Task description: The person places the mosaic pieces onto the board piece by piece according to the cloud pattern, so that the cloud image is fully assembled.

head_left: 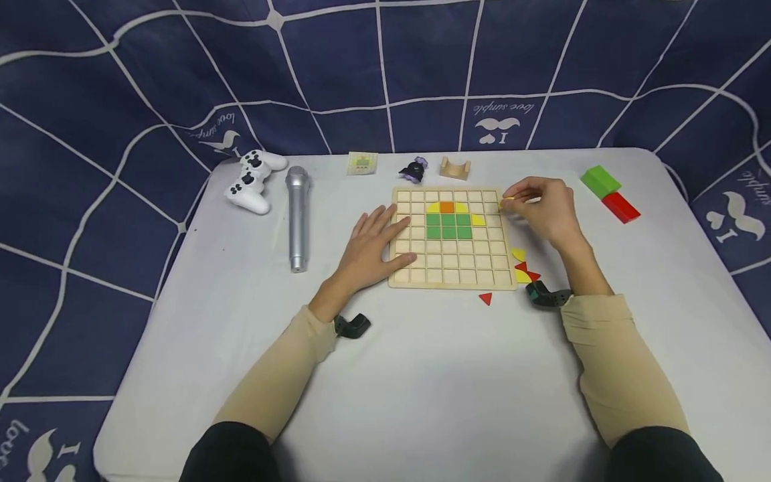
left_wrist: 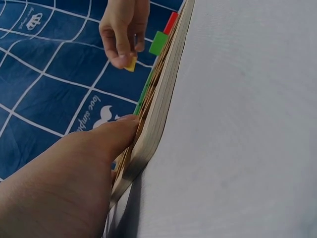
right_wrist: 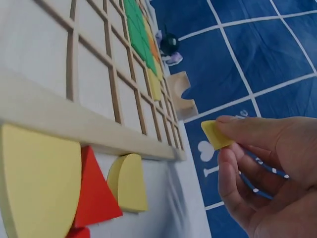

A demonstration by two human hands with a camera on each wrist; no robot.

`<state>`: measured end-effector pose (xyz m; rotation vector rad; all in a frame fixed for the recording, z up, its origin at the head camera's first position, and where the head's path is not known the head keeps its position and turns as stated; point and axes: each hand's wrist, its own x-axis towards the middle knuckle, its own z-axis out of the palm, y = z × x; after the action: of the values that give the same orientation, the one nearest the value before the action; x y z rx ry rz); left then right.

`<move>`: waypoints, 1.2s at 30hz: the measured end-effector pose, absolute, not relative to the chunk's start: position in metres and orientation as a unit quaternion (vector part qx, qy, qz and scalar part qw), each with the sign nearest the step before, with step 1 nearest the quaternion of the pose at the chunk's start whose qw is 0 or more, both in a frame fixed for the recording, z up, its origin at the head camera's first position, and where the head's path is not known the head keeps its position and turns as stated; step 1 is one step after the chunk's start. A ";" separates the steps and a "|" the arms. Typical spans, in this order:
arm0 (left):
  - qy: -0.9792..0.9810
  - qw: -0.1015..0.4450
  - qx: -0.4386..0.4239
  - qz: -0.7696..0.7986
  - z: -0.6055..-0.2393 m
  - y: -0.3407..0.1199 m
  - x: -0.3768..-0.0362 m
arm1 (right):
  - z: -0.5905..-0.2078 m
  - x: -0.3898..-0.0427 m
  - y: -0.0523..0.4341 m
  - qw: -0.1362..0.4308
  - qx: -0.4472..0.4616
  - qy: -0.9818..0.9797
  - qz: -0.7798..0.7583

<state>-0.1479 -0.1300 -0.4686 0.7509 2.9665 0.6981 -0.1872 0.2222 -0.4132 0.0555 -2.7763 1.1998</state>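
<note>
A wooden grid board [head_left: 446,271] lies on the table, with green squares [head_left: 448,226], an orange square [head_left: 446,207] and a few yellow pieces set in its cells. My left hand [head_left: 375,248] rests on the board's left edge, fingers spread. In the left wrist view its thumb [left_wrist: 116,134] lies over the rim. Just off the board's upper right edge, my right hand [head_left: 545,207] pinches a small yellow piece [right_wrist: 216,135] between thumb and fingers. Loose yellow pieces [right_wrist: 131,183] and red triangles [right_wrist: 96,191] lie beside the board's right edge.
Along the back are a white game controller [head_left: 253,181], a silver microphone [head_left: 298,221], a pattern card [head_left: 362,163], a small dark figure [head_left: 414,170] and a curved wooden block [head_left: 454,169]. Green [head_left: 600,181] and red [head_left: 621,207] blocks lie at right. One red triangle [head_left: 486,298] sits below the board.
</note>
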 end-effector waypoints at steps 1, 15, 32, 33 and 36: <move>0.946 0.001 0.236 0.221 -0.468 -0.131 -0.148 | -0.413 -0.190 0.220 0.059 0.022 -0.915 0.398; 0.950 0.002 0.227 0.214 -0.469 -0.138 -0.150 | -0.400 -0.208 0.119 -0.006 0.168 -0.907 0.387; 0.948 0.011 0.236 0.212 -0.465 -0.129 -0.149 | -0.418 -0.217 0.091 -0.003 0.253 -0.915 0.313; 0.949 0.011 0.235 0.212 -0.464 -0.129 -0.149 | -0.419 -0.216 0.091 -0.003 0.264 -0.915 0.305; 0.949 0.011 0.234 0.212 -0.464 -0.130 -0.150 | -0.418 -0.216 0.091 0.003 0.304 -0.911 0.278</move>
<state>-0.1497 -0.1296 -0.4643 0.7291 2.9599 0.6624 -0.2159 0.0909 -0.4183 0.9548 -2.8573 0.8723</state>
